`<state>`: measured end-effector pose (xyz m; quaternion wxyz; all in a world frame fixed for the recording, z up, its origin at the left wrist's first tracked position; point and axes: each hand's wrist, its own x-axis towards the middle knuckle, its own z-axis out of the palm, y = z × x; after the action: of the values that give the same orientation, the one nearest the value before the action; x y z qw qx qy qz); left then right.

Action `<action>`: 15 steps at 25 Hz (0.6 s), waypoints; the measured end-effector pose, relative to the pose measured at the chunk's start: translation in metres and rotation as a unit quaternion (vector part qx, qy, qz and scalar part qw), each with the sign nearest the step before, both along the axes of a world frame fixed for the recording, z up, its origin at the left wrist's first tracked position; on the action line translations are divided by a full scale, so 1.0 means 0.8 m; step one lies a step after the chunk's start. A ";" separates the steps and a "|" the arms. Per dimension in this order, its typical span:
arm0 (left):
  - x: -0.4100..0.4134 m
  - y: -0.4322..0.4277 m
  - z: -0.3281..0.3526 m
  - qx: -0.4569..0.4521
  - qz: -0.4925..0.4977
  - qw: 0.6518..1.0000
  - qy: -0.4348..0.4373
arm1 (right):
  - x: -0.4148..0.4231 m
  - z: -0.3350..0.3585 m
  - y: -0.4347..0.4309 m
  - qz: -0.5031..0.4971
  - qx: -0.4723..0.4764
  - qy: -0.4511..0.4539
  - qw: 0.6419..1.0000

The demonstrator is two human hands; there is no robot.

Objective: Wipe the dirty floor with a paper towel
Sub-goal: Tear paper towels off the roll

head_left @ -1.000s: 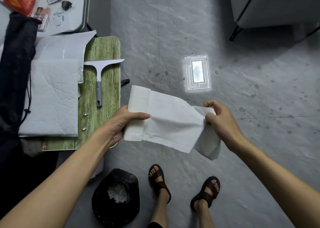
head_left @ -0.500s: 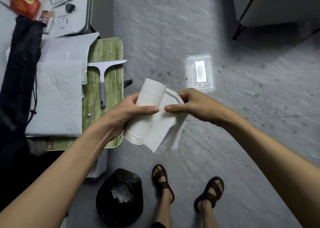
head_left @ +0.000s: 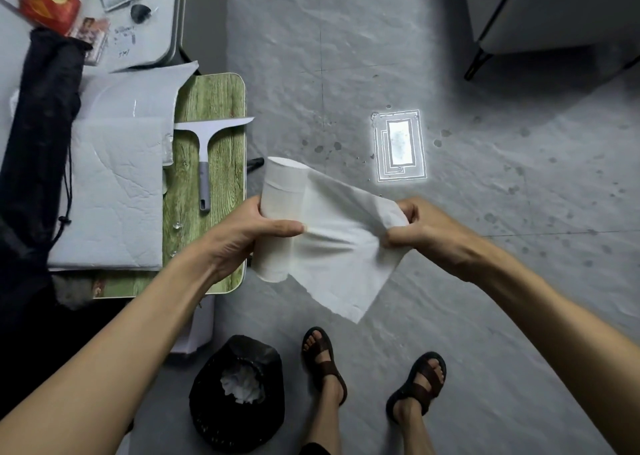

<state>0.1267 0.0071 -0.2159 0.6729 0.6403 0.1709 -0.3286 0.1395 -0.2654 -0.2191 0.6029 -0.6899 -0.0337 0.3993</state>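
closest to the camera, a black-lined bin (head_left: 239, 394) stands on the floor just left of the person's sandalled feet (head_left: 325, 364), already holding crumpled white paper; it sits there, most likely, so a used sheet can be dropped without a step.

above the feet, both hands work in the air over the floor. the left hand (head_left: 242, 236) is wrapped tight around the paper towel roll (head_left: 280, 212), thumb pressed across its front, which braces the roll so it cannot spin or slip. the right hand (head_left: 429, 233) is pinched shut on the far end of the unrolled sheet (head_left: 343, 246), bunching it in the fingers. the sheet is stretched between the two hands with a loose corner hanging down, and that tension suggests a pull to tear a length free. so the task's towel is still off the floor, attached to the roll as far as can be told.

to the left, a green wood-grain table (head_left: 214, 108) carries a squeegee (head_left: 204, 156) lying near its right edge, handle toward the person, and a white pad (head_left: 110, 191) across its left side.

farther out, the grey floor (head_left: 346, 39) shows dark spots (head_left: 318, 148) scattered beside a bright white rectangular patch (head_left: 400, 144) and more to the right. those marks look like the wiping target.
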 end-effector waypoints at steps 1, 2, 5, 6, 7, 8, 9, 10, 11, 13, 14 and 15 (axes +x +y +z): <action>-0.001 0.002 -0.001 -0.007 0.006 1.000 0.001 | -0.003 -0.006 -0.008 -0.015 -0.008 0.001 1.000; -0.001 0.003 -0.002 -0.010 0.012 1.000 0.004 | -0.005 -0.010 -0.015 -0.032 -0.013 0.003 0.999; -0.001 0.004 -0.005 0.000 0.037 0.999 -0.001 | -0.010 -0.016 -0.031 -0.061 -0.017 0.004 0.998; 0.000 0.004 -0.004 0.004 0.046 0.999 -0.004 | -0.011 -0.017 -0.035 -0.059 -0.032 -0.010 0.998; 0.000 0.003 -0.003 0.010 0.052 0.999 -0.008 | -0.011 -0.020 -0.039 -0.054 -0.057 -0.027 0.997; 0.001 0.001 -0.001 0.017 0.055 0.998 -0.012 | -0.011 -0.024 -0.044 -0.040 -0.090 -0.045 0.994; 0.001 -0.001 0.001 0.023 0.055 0.998 -0.017 | -0.010 -0.027 -0.048 -0.019 -0.124 -0.056 0.991; 0.001 -0.002 0.004 0.027 0.054 0.998 -0.020 | -0.009 -0.029 -0.051 0.003 -0.147 -0.052 0.988; 0.001 -0.004 0.008 0.028 0.049 0.998 -0.020 | -0.009 -0.029 -0.051 0.023 -0.150 -0.031 0.988; 0.000 -0.009 0.019 0.008 0.024 1.000 -0.011 | -0.004 -0.022 -0.034 0.057 -0.097 0.023 0.993; 0.001 -0.013 0.024 -0.012 0.005 1.000 -0.002 | 0.001 -0.015 -0.019 0.068 -0.059 0.037 0.995; 0.002 -0.017 0.029 -0.036 -0.012 0.999 0.007 | 0.006 -0.008 -0.001 0.076 -0.023 0.040 0.996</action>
<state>0.1283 -0.0065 -0.1926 0.6902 0.6154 0.1560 -0.3474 0.1446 -0.2663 -0.2252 0.5562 -0.6823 -0.0526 0.4716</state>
